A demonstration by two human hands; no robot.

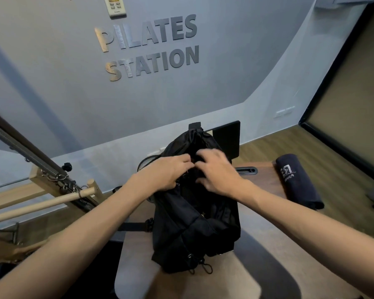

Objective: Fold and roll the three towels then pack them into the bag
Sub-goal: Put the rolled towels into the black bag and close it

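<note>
Forearms: both bare, entering from the near left and near right corners and converging on the middle of the scene.
Bag (194, 229): black fabric, standing on the wooden table (268, 266) at the centre; drawcord ends with toggles hang at its near bottom edge, and a black strap runs off to the left from its side.
Left hand (164, 172): on the upper left of the bag, fingers curled into the black fabric near the top opening, gripping it.
Right hand (216, 169): on the upper right of the bag, just beside the left hand; fingers bent onto the fabric, motion-blurred, so whether they pinch the cloth or only press on it cannot be told.
Bag opening: lies between the two hands; its inside is dark and its contents cannot be made out.
Rolled towel (296, 182): dark navy with pale lettering, lying on the table to the right of the bag, well apart from it, its long axis running near to far.
Table slot (246, 170): narrow dark slot in the tabletop just right of the right hand.
Black panel (227, 139): upright, behind the bag at the far edge of the table.
Wooden apparatus (52, 197): pale dowel bars, metal springs and clips, at the left.
Wall lettering (149, 46): raised letters reading "PILATES STATION" on the grey far wall.
Remote control (115, 6): mounted on the wall above the lettering, cut by the top edge.
</note>
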